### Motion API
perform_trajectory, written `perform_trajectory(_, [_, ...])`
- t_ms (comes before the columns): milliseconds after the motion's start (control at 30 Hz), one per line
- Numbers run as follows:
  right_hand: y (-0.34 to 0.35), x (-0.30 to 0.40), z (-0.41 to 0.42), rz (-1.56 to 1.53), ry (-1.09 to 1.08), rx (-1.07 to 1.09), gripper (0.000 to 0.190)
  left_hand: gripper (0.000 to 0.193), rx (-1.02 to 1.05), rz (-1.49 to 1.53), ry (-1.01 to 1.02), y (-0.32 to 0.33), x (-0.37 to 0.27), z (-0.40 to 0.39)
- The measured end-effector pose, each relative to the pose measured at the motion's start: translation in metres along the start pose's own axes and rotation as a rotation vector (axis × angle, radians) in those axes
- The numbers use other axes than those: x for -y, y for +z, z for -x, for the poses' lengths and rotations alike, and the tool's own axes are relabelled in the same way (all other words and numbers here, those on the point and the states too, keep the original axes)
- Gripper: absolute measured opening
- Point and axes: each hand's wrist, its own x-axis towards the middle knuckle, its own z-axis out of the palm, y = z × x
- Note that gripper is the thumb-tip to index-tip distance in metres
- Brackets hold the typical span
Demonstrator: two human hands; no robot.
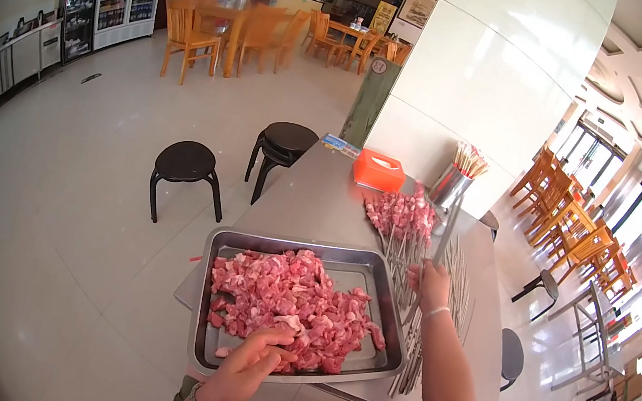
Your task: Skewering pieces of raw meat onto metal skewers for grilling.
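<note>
A steel tray (389, 365) holds a large heap of raw meat chunks (288, 284). My left hand (250, 367) is over its near edge, fingertips at the meat beside a pale chunk; whether they pinch it I cannot tell. To the right of the tray, my right hand (433, 286) grips a flat metal skewer (450, 228) that points up and away, blurred, with no meat visible on it. Beneath that hand lie many bare metal skewers (459, 281). Farther back is a pile of skewers loaded with meat (398, 213).
The steel table (287, 214) also carries an orange tissue box (379, 171), a metal canister (450, 187) of sticks and a card (341, 145). A tiled pillar (477, 67) rises behind. Black stools (186, 162) stand on the left floor, wooden chairs (189, 35) beyond.
</note>
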Motion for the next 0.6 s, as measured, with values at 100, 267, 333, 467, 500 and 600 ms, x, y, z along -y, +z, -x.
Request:
perform_trajectory(100, [-0.003,-0.018,-0.013,0.067,0.155,-0.004,0.017,0.031,0.012,-0.042,0.065,-0.004,-0.001,0.0])
perform_trajectory(267, [-0.033,-0.014,0.022,0.262,-0.07,0.071,0.021,0.029,-0.046,-0.155,0.113,-0.006,-0.005,0.003])
perform_trajectory(333, [-0.028,0.013,0.065,0.213,-0.041,0.035,0.025,0.029,-0.073,-0.168,0.095,-0.01,-0.01,0.004])
perform_trajectory(467, [-0.061,0.053,0.159,0.268,-0.109,0.096,0.025,0.027,-0.243,-0.155,0.007,-0.009,-0.04,0.01])
perform_trajectory(500, [-0.064,0.055,0.182,0.257,-0.075,0.108,0.025,0.026,-0.31,-0.101,-0.006,-0.012,-0.043,0.007])
perform_trajectory(600, [-0.076,0.035,0.261,0.089,-0.031,0.135,0.029,0.024,-0.346,-0.255,0.071,-0.018,-0.051,0.0])
